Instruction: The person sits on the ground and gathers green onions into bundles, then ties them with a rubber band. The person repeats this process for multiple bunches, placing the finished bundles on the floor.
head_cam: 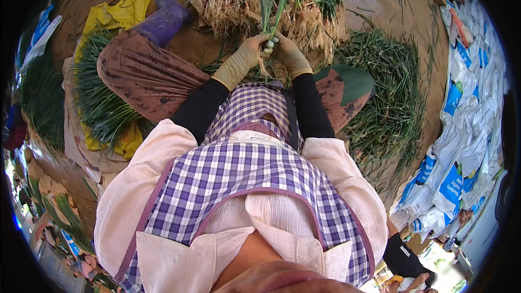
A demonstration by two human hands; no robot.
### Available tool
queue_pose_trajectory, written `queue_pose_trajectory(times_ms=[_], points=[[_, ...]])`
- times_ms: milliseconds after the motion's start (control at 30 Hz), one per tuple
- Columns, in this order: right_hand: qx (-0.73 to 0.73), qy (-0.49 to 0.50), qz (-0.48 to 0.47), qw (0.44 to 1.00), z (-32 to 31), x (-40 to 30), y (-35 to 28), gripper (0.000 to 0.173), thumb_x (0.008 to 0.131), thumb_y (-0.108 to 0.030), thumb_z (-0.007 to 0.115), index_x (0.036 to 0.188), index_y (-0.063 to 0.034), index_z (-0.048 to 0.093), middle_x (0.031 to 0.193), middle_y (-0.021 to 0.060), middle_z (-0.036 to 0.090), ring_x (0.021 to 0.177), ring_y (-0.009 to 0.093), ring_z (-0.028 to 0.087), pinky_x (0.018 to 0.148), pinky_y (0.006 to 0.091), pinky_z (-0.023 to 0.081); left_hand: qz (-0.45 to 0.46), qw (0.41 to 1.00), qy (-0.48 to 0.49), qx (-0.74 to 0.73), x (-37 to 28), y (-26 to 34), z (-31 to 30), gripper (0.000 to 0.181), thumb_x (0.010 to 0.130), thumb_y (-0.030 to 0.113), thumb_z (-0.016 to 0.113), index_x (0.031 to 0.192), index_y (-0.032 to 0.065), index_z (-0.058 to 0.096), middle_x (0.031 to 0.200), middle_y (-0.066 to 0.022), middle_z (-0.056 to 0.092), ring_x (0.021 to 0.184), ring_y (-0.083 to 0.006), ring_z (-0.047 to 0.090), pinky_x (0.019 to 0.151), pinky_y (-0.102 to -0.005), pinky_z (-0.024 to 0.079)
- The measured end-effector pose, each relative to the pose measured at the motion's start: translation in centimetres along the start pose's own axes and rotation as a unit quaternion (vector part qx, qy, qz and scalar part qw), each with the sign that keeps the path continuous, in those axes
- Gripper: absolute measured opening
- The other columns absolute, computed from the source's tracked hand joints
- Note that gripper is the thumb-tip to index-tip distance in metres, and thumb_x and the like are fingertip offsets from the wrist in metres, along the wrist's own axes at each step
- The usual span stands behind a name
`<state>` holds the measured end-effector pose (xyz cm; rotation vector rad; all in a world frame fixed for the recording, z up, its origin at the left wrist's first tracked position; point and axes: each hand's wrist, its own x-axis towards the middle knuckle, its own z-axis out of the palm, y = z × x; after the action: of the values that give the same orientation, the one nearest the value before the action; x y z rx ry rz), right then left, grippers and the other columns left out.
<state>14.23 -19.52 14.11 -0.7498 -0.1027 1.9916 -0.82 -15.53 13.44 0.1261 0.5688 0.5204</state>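
In front of my lap, my left hand [245, 53], in a dusty pale glove, grips a few spring onions [266, 12]. Their green leaves point away from me, and a tuft of pale roots [263, 66] hangs below the fingers. My right hand [288, 51], gloved alike, meets the left at the stems and pinches a leaf stalk. The fingertips overlap, so which hand bears the stems' weight is unclear. Just beyond lies a row of spring onions with long tan roots [228, 10], leaves facing away.
Loose green trimmings [380, 93] are heaped right of my knee. On the left, bundled green leaves [106, 93] lie over a yellow woven sack [118, 12]. White and blue plastic bags [468, 130] pile along the right. Another person's dark sleeve [403, 256] shows at lower right.
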Motion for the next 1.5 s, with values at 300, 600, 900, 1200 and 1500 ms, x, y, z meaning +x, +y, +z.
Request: queue_pose_trajectory(times_ms=[300, 600, 900, 1200, 1500], points=[[-0.194, 0.211, -0.144, 0.947, 0.3, 1.3, 0.7, 0.020, 0.095, -0.018, 0.053, 0.101, -0.0005, 0.060, 0.075, 0.0038, 0.055, 0.061, 0.013, 0.050, 0.058, 0.0284, 0.044, -0.040, 0.985, 0.113, 0.122, -0.5, 0.0, 0.1, 0.031, 0.099, 0.029, 0.051, 0.096, 0.0002, 0.063, 0.063, -0.0011, 0.048, 0.046, -0.0106, 0.040, 0.041, -0.0237, 0.031], [0.326, 0.124, 0.086, 0.933, -2.1, 0.9, 0.5, 0.015, 0.099, -0.019, 0.042, 0.106, -0.0104, 0.052, 0.092, 0.0010, 0.052, 0.082, 0.014, 0.047, 0.075, 0.0268, 0.043, -0.055, 0.983, -0.157, 0.076, -2.3, 0.2, 2.8, 0.039, 0.102, 0.032, 0.043, 0.103, -0.0014, 0.062, 0.049, 0.0037, 0.037, 0.040, -0.0081, 0.031, 0.041, -0.0236, 0.025], [0.692, -0.359, 0.186, -0.598, -3.2, 0.8, -5.9, 0.034, 0.094, -0.033, 0.052, 0.113, -0.0080, 0.064, 0.095, 0.0116, 0.068, 0.089, 0.022, 0.064, 0.075, 0.0352, 0.052, 0.211, 0.964, -0.069, 0.148, -4.9, 7.7, 3.4, 0.050, 0.096, 0.048, 0.050, 0.110, 0.0011, 0.060, 0.063, 0.0051, 0.045, 0.048, -0.0036, 0.038, 0.041, -0.0208, 0.030], [0.705, -0.332, 0.215, -0.588, -0.5, 0.7, -6.4, 0.036, 0.088, -0.040, 0.054, 0.099, -0.0089, 0.070, 0.089, 0.0143, 0.068, 0.080, 0.032, 0.065, 0.072, 0.0435, 0.051, 0.106, 0.966, 0.103, 0.212, 0.1, 3.0, -0.9, 0.024, 0.095, 0.024, 0.059, 0.102, 0.0019, 0.063, 0.077, -0.0017, 0.056, 0.068, -0.0140, 0.052, 0.059, -0.0282, 0.042], [0.695, -0.265, 0.210, -0.635, 1.7, -1.6, -1.3, 0.032, 0.088, -0.033, 0.058, 0.100, -0.0047, 0.066, 0.089, 0.0148, 0.067, 0.082, 0.031, 0.065, 0.074, 0.0411, 0.051, 0.145, 0.936, 0.179, 0.268, 2.8, 2.0, -1.3, 0.022, 0.089, 0.013, 0.066, 0.105, -0.0019, 0.063, 0.100, -0.0100, 0.067, 0.090, -0.0184, 0.062, 0.080, -0.0336, 0.050]])
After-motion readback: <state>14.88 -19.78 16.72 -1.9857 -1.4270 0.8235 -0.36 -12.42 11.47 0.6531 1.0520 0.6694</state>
